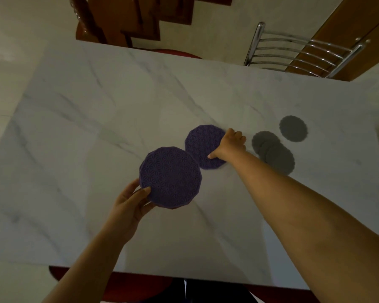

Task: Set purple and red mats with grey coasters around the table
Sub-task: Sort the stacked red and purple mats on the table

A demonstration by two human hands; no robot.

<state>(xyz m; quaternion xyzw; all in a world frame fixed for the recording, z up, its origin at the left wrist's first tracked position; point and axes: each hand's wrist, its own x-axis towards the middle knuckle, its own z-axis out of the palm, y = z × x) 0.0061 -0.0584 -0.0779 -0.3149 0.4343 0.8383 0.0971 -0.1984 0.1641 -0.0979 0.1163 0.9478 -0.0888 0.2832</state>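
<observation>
The left hand (pixel 129 204) pinches the near-left rim of a purple mat (pixel 171 177), thumb on top, fingers curled beneath. The right hand (pixel 229 145) grips the right edge of a second purple mat (pixel 202 145) lying on the marble table (pixel 96 119). Just beyond its knuckles lie two overlapping grey coasters (pixel 271 152), a third coaster (pixel 293 128) farther off.

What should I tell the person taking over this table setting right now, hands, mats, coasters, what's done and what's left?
Left hand: grips the near purple mat by its edge, raised off the table.
Right hand: fingers closed on the edge of the far purple mat, which looks flat on the table.
Grey coasters: a small overlapping stack just right of the right hand, and a single one lying apart, further back.
Red mats: none in view.
Done: nothing looks set at a seat yet; everything is bunched mid-table.
Left: spread the purple mats to their places, bring in the red ones, add the coasters.
</observation>
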